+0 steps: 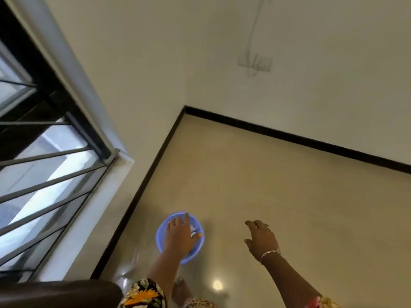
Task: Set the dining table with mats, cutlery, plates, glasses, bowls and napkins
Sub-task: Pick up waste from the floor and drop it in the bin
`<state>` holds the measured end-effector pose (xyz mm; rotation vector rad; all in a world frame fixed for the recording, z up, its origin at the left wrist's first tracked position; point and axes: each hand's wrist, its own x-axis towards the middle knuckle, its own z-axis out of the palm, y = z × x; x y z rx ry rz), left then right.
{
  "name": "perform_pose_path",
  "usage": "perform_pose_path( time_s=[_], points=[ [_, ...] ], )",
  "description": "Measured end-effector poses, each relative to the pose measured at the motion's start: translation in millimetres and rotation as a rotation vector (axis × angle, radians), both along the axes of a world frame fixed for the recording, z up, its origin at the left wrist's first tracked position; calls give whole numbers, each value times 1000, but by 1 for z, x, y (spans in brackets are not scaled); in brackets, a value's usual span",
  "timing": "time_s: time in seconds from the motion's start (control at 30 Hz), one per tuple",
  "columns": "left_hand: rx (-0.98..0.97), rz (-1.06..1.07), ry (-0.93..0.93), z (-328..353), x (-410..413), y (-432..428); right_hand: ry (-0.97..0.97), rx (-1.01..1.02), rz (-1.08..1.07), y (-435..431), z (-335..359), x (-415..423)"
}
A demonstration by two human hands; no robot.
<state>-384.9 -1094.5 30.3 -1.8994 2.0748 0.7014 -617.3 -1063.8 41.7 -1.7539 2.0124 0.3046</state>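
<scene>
A blue plastic basin (163,227) stands on the tiled floor near the corner of the room. Something white lies inside it, mostly hidden. My left hand (181,235) reaches down over the basin with fingers straight and spread, covering most of its inside; whether it touches the contents is unclear. My right hand (261,237) hovers over bare floor to the right of the basin, fingers relaxed and holding nothing, a silver bracelet on its wrist.
A barred window (44,165) with a white sill fills the left side. Black skirting (289,135) runs along both walls to the corner. A dark brown rounded edge of furniture (60,293) sits at the bottom left. My foot (181,290) shows below the basin.
</scene>
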Motion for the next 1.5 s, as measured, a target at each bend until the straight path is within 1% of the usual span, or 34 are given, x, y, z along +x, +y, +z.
perform_pose_path(
  time_s=[0.1, 0.2, 0.23, 0.27, 0.3, 0.43, 0.57, 0.8, 0.97, 1.1, 1.3, 1.4, 1.5],
  points=[
    [-58, -77, 40, 11, -52, -4, 41, -3, -36, 27, 8, -44],
    [-87, -214, 95, 27, -120, 2, 62, -19, -83, 60, 20, -97],
    [-56, -263, 76, 35, -145, 9, 64, -29, -103, 72, 24, -115],
    [-82, -323, 41, 41, -169, 17, 67, -40, -130, 84, 29, -134],
    [-62, -378, 16, 49, -192, 26, 71, -51, -162, 97, 33, -154],
    [-85, -558, 35, 73, -289, 56, 86, -100, -319, 148, 53, -235],
    [-137, -767, 22, 81, -382, 78, 96, -138, -521, 195, 67, -307],
    [-168, -1069, 21, 84, -533, 102, 87, -158, -782, 254, 63, -398],
    [-165, -1257, 46, 72, -653, 98, 101, -168, -934, 254, 52, -483],
    [-161, -1360, 68, 64, -757, 75, 93, -198, -1094, 227, 49, -572],
    [-187, -1543, 50, 75, -906, 34, 48, -227, -1318, 193, 51, -692],
    [-171, -1586, 52, 79, -974, 37, 55, -239, -1404, 196, 52, -745],
    [-170, -1679, 60, 79, -1040, 50, 66, -250, -1500, 207, 50, -799]
  ],
)
